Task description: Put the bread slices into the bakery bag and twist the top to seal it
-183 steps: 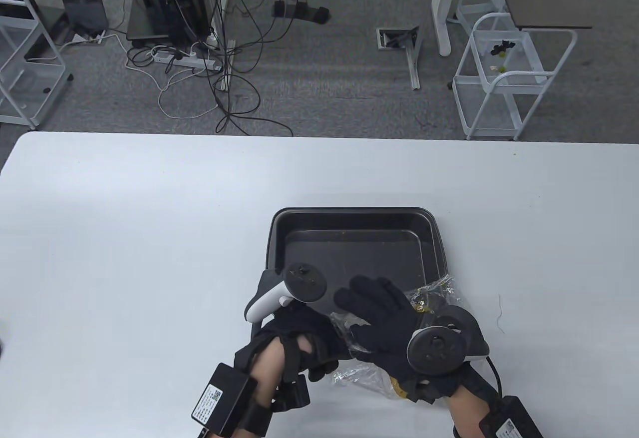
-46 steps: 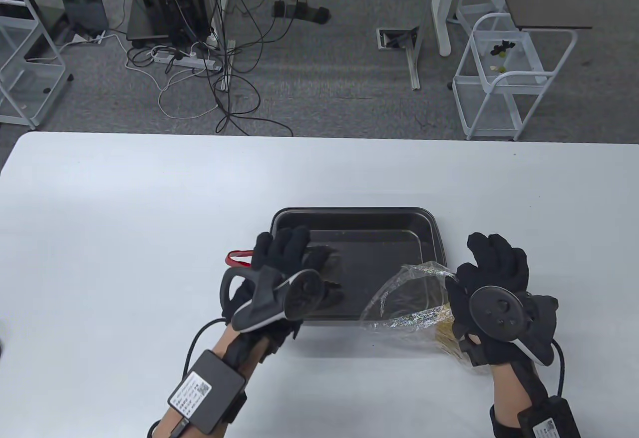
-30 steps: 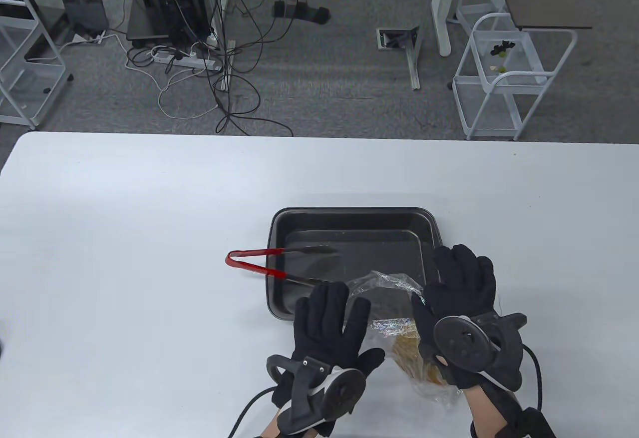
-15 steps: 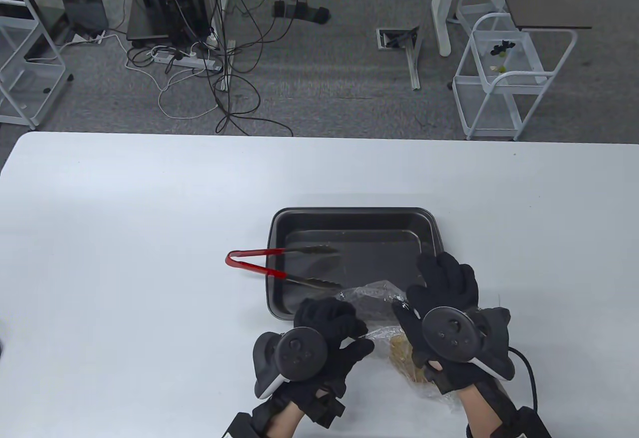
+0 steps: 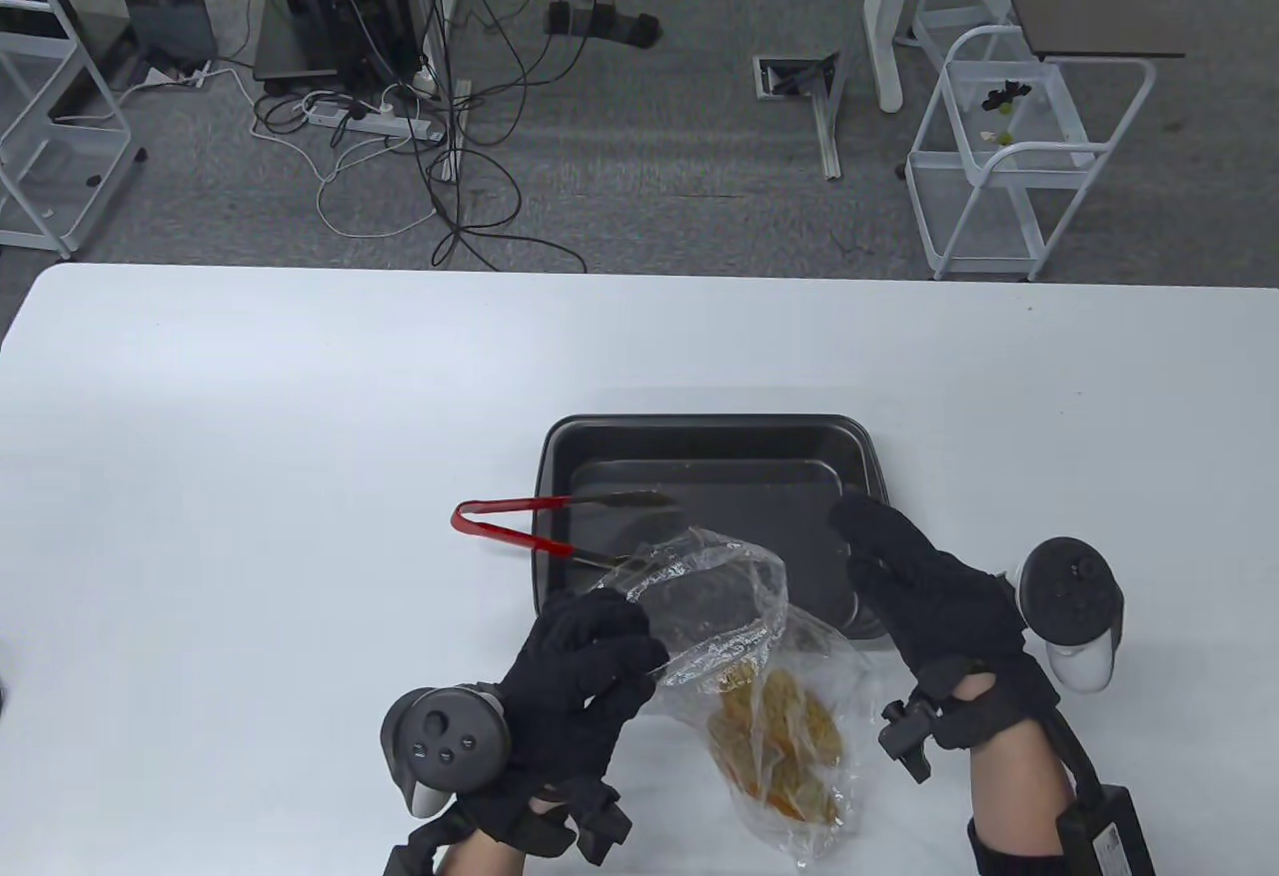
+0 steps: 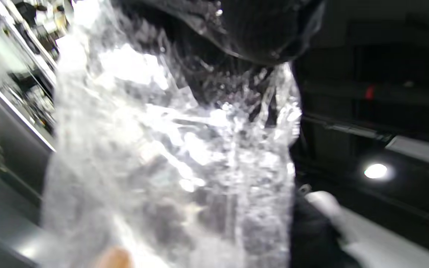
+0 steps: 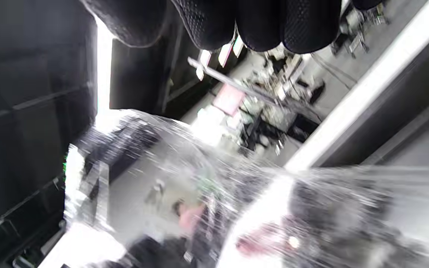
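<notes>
The clear bakery bag [image 5: 744, 651] lies at the table's near edge, its mouth raised toward the tray. Browned bread slices [image 5: 779, 746] sit in its lower part. My left hand [image 5: 630, 638] grips the bag's left mouth edge, fingers curled round the film. To the right of the bag, my right hand [image 5: 867, 536] stretches straight fingers over the tray's near right corner and holds nothing. In the left wrist view the bag [image 6: 169, 156] fills the frame, blurred. The right wrist view shows my fingertips [image 7: 259, 26] above the blurred bag [image 7: 199, 193].
The black baking tray [image 5: 699, 435] stands just beyond the bag, with no bread in it. Red-handled tongs [image 5: 510, 534] lie across its left rim, tips inside. Bare white table [image 5: 250, 476] spreads to the left and far side.
My left hand laid the tongs across the tray, came to the bag and now holds its mouth up. My right hand let go of the bag and drew off to the right.
</notes>
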